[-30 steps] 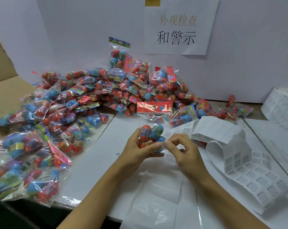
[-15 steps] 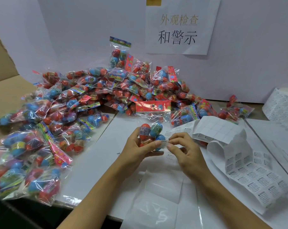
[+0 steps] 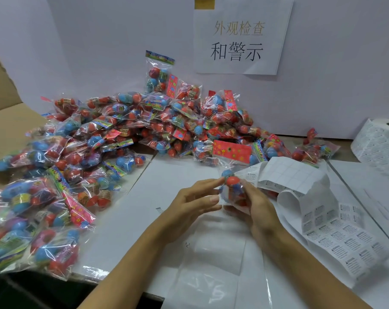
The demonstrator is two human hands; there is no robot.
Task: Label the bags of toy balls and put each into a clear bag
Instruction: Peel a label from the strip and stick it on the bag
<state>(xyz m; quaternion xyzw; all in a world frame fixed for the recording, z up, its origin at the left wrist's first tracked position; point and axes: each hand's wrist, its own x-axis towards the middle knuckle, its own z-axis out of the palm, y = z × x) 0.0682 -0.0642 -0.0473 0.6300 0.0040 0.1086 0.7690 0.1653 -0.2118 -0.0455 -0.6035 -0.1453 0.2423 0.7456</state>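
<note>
A small bag of toy balls (image 3: 233, 186), red and blue with a red header card on top, is upright above the white table. My right hand (image 3: 259, 210) grips it from the right, fingers curled round its lower part. The fingers of my left hand (image 3: 194, 200) are nearly straight, and their tips touch the bag's left side. A flat stack of clear bags (image 3: 213, 266) lies on the table just below both hands. A long strip of white warning labels (image 3: 336, 233) curls across the table to the right.
A big pile of bagged toy balls (image 3: 126, 130) covers the back and left of the table, spilling over a cardboard box flap (image 3: 4, 121). A label roll (image 3: 380, 143) stands at far right. A paper sign (image 3: 240, 36) hangs on the white wall.
The bag has passed from my left hand's grip to my right hand and turned upright, header card up. My left hand has opened, and only its fingertips touch the bag.
</note>
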